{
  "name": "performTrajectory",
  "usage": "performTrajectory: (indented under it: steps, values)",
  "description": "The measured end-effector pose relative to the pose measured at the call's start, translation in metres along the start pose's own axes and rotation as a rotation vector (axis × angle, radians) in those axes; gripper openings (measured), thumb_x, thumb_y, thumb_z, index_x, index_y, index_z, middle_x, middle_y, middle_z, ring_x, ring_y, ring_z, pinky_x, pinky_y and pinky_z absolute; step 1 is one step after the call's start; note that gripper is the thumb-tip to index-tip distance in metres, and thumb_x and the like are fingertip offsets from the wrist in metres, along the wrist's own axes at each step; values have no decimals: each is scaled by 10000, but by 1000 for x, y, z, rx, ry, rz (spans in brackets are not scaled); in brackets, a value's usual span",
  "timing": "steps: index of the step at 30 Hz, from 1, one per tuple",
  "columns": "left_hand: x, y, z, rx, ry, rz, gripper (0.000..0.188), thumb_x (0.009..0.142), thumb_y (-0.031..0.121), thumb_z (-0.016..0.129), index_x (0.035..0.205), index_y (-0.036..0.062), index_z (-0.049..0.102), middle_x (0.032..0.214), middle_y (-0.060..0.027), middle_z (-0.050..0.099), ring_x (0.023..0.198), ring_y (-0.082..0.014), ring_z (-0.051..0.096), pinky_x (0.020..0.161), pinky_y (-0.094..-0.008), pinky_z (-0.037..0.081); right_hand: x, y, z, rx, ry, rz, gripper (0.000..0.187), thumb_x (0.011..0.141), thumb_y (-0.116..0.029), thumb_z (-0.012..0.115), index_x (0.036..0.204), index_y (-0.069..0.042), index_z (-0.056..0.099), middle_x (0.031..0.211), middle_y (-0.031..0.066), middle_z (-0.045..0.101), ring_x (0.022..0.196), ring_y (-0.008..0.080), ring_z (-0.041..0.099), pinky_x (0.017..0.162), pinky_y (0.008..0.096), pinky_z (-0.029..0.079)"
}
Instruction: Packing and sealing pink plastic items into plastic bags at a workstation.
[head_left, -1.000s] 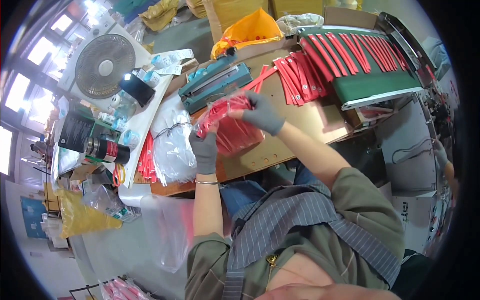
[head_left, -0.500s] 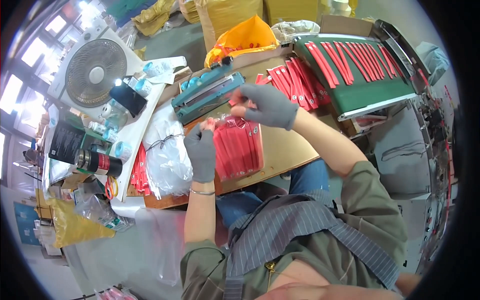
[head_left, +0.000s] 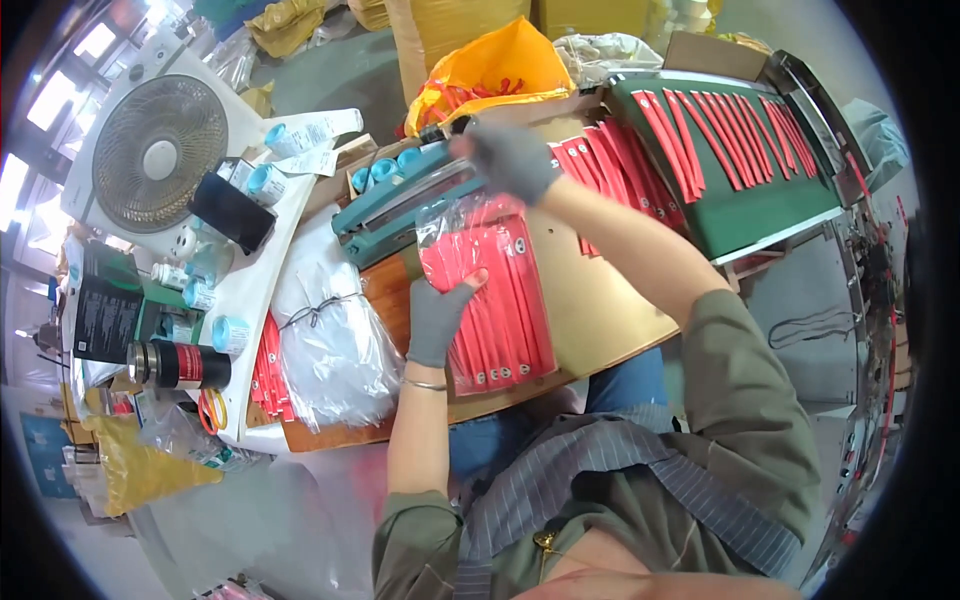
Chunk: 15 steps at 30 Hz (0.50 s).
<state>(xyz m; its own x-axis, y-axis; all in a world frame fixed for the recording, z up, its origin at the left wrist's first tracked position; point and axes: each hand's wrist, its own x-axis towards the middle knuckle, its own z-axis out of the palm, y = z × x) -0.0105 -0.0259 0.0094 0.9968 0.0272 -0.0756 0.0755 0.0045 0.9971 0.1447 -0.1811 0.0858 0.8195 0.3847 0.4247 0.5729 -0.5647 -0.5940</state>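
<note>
A clear plastic bag of red strips (head_left: 500,310) lies on the work table, its open-looking upper end against a teal hand-operated bag sealer (head_left: 400,210). My left hand (head_left: 442,315), in a grey fingerless glove, grips the bag's left side, the thumb on top and the other fingers hidden. At the right end of the sealer's arm is my gloved right hand (head_left: 508,160); motion smears it, so its fingers do not show clearly. Beyond the bag, to the right, lies a pile of red strips (head_left: 625,165).
Tied clear bags (head_left: 335,330) lie on the left. A green conveyor belt (head_left: 740,225) carries rows of red strips at the right. An orange sack (head_left: 530,65) stands behind the sealer. On the white side table are a fan (head_left: 160,160), a phone (head_left: 232,212) and a black flask (head_left: 190,366).
The bag has come down flatter, with its upper end at the sealer. My left hand has shifted from its top to its side; my right hand has moved up to the sealer's arm.
</note>
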Motion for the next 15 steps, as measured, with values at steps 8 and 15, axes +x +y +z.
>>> performTrajectory:
  steps: [8, 15]
  values:
    - [82, -31, -33, -334, 196, -139, 385, 744, 152, 741, 1072, -3, 614, 1016, -64, 636, 885, -172, 611, 798, -309, 483, 86, -17, 25, -94, 16, -51, 371, 813, -423, 571, 846, -53, 584, 748, 135, 629, 730, 318, 622, 659, 426, 477]
    - [98, -39, -42, -234, 248, -177, 435, 745, 180, 755, 1082, -49, 606, 1042, -65, 621, 936, -145, 577, 875, -291, 427, 59, 72, 78, -307, 73, 12, 215, 778, -286, 555, 764, -77, 603, 754, 137, 626, 705, 328, 617, 624, 433, 485]
